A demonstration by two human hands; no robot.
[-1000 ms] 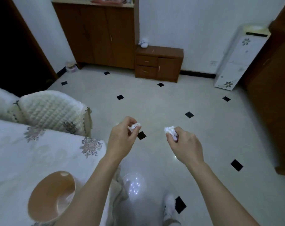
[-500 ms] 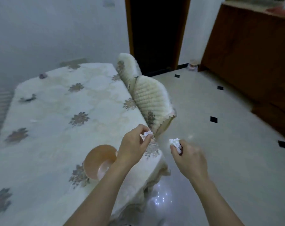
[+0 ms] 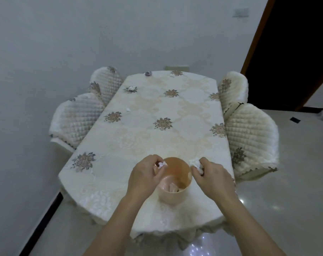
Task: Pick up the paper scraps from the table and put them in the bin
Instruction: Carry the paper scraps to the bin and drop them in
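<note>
At lower centre of the frame, on the near end of the table (image 3: 138,137), stands the small peach bin (image 3: 175,193), open mouth up, some pale stuff already at the bottom. Left hand (image 3: 144,176) sits at the bin's left rim, thumb and fingers pinched on a crumpled paper scrap (image 3: 161,164); that scrap is already over the left edge of the opening, so release looks like a drop straight down. Right hand (image 3: 212,177) is just right of the bin, pinched on a second scrap (image 3: 196,164) that pokes up-left from the fingertips. This one lies outside the rim, beside it, not over the mouth. Key relation: bin opening lies to the left of the right hand, so that hand likely needs a short shift left before letting go. Left hand is the nearer one to dropping. Neither hand touches the bin as far as can be seen, though the left palm hides part of the wall.

More scraps remain in the upper middle of the frame: one white bit (image 3: 132,88) on a flower print near the far left edge of the table, a smaller one (image 3: 128,109) below it. Both well apart from the hands, left side, so the left hand is probably nearer for those. Task is partway.
</note>
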